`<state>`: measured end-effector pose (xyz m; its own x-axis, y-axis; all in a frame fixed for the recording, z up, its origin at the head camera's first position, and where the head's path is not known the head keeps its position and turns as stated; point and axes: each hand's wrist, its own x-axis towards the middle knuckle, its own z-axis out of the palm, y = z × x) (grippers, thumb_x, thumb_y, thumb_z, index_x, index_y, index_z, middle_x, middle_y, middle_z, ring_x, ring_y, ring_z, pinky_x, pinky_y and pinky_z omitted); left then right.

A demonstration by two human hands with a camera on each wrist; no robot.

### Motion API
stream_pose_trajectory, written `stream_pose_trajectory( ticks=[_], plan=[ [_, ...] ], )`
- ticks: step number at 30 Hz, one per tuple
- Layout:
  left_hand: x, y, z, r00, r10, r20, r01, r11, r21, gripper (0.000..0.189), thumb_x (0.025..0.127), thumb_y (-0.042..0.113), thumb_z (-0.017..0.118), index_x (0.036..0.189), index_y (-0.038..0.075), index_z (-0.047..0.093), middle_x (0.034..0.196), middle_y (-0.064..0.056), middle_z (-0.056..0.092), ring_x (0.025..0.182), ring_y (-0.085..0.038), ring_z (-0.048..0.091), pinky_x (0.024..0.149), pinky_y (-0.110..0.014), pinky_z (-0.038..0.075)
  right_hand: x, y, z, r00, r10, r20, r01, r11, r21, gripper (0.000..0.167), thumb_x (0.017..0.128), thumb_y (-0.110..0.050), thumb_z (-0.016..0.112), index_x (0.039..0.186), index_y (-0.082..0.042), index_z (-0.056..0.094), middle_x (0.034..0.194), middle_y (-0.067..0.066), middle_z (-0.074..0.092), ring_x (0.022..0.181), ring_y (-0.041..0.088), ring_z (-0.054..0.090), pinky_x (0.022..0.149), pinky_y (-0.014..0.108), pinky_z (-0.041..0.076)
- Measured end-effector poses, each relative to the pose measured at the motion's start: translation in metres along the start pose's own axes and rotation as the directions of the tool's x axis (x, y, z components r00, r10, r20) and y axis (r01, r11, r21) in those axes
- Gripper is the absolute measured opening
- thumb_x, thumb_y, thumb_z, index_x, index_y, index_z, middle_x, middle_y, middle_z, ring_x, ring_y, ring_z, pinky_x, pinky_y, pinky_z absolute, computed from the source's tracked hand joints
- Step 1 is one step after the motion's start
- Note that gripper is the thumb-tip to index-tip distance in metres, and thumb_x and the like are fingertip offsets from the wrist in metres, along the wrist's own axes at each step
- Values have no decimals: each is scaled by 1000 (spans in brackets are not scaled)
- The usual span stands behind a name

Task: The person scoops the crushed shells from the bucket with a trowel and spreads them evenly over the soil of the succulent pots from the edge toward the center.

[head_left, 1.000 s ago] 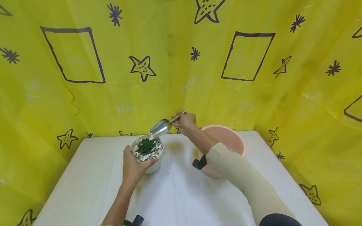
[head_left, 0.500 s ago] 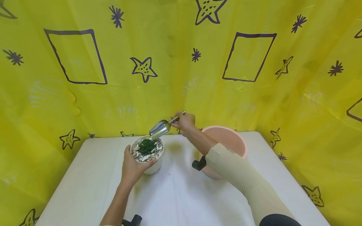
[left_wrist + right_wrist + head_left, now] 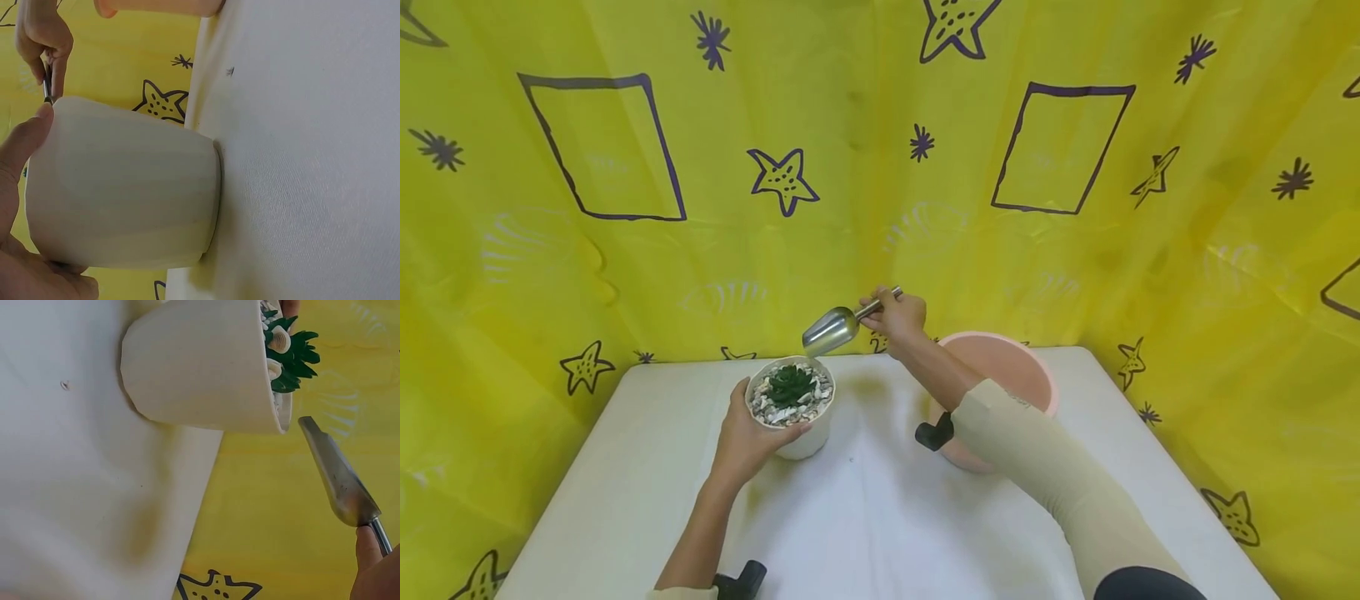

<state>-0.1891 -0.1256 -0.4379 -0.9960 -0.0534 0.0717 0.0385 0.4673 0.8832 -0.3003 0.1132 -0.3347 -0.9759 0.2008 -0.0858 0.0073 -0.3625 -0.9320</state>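
A white flowerpot [image 3: 805, 442] stands on the table, filled with pale pebbles and shells [image 3: 786, 414] around a green succulent [image 3: 792, 386]. My left hand [image 3: 748, 437] grips the pot near its rim, thumb on the near side and fingers round the left. In the left wrist view the pot wall [image 3: 131, 181] shows close, with the thumb at its rim. My right hand [image 3: 898, 319] holds a metal scoop [image 3: 831, 331] by its handle. The scoop's lip tilts down just above the pot's back right rim, apart from it. In the right wrist view no stones show in the scoop [image 3: 337, 478].
A pink basin [image 3: 1000, 367] stands on the right of the white table [image 3: 865, 517], partly behind my right forearm. A yellow curtain [image 3: 865, 208] with drawn stars hangs behind and at both sides of the table. One small bit [image 3: 65, 385] lies on the tabletop near the pot.
My right hand has lifted the scoop slightly up and to the right, away from the pebbles it was over. The left hand keeps its hold on the pot.
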Motion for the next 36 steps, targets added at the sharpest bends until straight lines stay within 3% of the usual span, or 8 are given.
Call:
stream_pose_trajectory(
  ticks=[9, 14, 20, 27, 29, 32, 34, 36],
  plan=[
    [0, -5, -1, 1000, 17, 12, -16, 1000, -11, 126, 79, 36, 94, 166, -1, 11, 166, -28, 27, 150, -48, 31, 117, -67, 32, -10, -10, -12, 1000, -3, 26, 2, 1000, 19, 23, 111, -12, 53, 107, 8, 63, 117, 33, 70, 116, 47, 67, 82, 36, 63],
    [-2, -8, 1, 1000, -3, 7, 3, 1000, -24, 128, 79, 36, 94, 168, 2, 7, 170, -25, 21, 154, -47, 24, 120, -65, 28, -22, -22, -31, 998, 3, 60, -3, 1000, -13, 29, 110, -16, 57, 117, 11, 63, 105, 21, 76, 110, 41, 72, 83, 35, 62],
    [-1, -10, -1, 1000, 8, -1, -8, 1000, -28, 130, 79, 37, 94, 168, 4, 5, 172, -22, 17, 156, -44, 19, 122, -64, 23, -33, -53, -55, 995, -3, 100, -3, 998, 69, 34, 108, -18, 62, 123, 11, 60, 92, 11, 78, 85, 25, 79, 82, 34, 62],
    [-2, -12, -4, 1000, 13, 6, -13, 1000, -19, 129, 80, 36, 94, 169, 5, 6, 173, -20, 14, 158, -44, 15, 123, -66, 17, -36, -100, -88, 987, -41, 156, 13, 985, 172, 23, 107, -17, 62, 101, 4, 67, 91, 16, 77, 84, 28, 79, 83, 38, 62],
    [-3, -13, -4, 1000, 4, 9, -4, 1000, -12, 128, 80, 37, 93, 169, 5, 7, 173, -21, 15, 158, -44, 14, 123, -67, 16, -34, -113, -101, 984, -39, 174, 16, 991, 129, 23, 107, -16, 62, 101, 5, 69, 90, 16, 77, 84, 27, 79, 81, 37, 62],
    [-3, -14, -4, 1000, 1, 11, -1, 1000, -1, 125, 81, 37, 93, 168, 4, 9, 173, -22, 17, 157, -44, 15, 123, -67, 17, -33, -129, -121, 982, -38, 186, 45, 999, -30, 23, 106, -17, 64, 104, 5, 71, 90, 12, 77, 83, 23, 79, 78, 34, 63],
    [-3, -14, -5, 1000, 2, 9, -2, 1000, 1, 125, 81, 37, 93, 168, 4, 10, 172, -22, 17, 157, -44, 15, 123, -67, 18, -33, -136, -131, 982, -47, 182, 77, 984, -162, 26, 105, -20, 67, 108, 6, 69, 90, 10, 78, 83, 20, 79, 77, 32, 63],
    [-3, -14, -5, 1000, 5, 8, -5, 1000, 4, 124, 81, 37, 93, 168, 4, 11, 172, -22, 18, 157, -44, 15, 123, -66, 18, -33, -139, -139, 982, -73, 177, 124, 946, -298, 32, 105, -23, 67, 113, 8, 66, 89, 7, 77, 82, 17, 78, 76, 31, 63]
  ],
)
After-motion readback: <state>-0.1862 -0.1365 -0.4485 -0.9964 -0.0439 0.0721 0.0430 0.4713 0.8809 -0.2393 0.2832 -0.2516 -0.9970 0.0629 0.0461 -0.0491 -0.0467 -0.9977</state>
